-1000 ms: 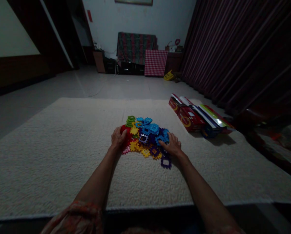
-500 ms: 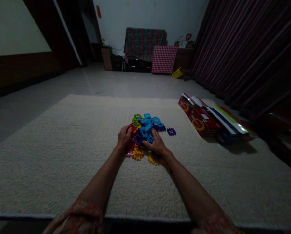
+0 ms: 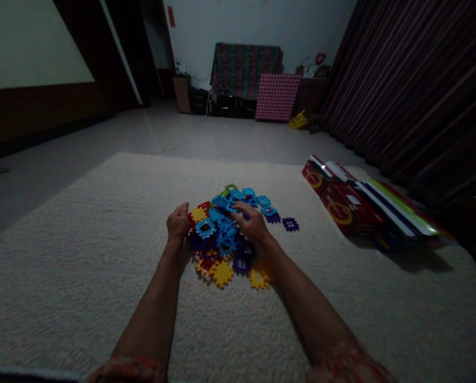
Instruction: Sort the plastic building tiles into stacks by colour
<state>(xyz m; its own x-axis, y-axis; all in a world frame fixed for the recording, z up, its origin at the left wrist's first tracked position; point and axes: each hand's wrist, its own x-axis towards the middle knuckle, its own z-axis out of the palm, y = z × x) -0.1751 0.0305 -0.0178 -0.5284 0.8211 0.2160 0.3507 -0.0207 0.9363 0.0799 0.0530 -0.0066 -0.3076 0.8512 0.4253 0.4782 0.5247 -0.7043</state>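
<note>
A loose pile of toothed plastic building pieces, with blue squares (image 3: 224, 223) on top, lies on the pale mat between my hands. My left hand (image 3: 177, 224) stands on edge at the pile's left side, fingers stretched, beside a yellow piece (image 3: 198, 214) and some red ones. Over the right part of the pile is my right hand (image 3: 252, 223), its fingers apart and close to the blue pieces; whether they touch is unclear. Nearest me lie a yellow square (image 3: 222, 273) and a second yellow piece (image 3: 259, 279). Dark purple pieces (image 3: 241, 265) show beneath.
One purple piece (image 3: 290, 224) lies apart to the right on the mat (image 3: 94, 250). Farther right stand red boxes (image 3: 344, 207) with flaps up. Beyond the tiled floor is a low cabinet (image 3: 234, 106) under cloths. A dark curtain (image 3: 401, 74) hangs at right.
The pile has spread wider and lower, more pieces now showing on its left and near sides. My left hand has moved left, away from the pieces. The view has shifted slightly.
</note>
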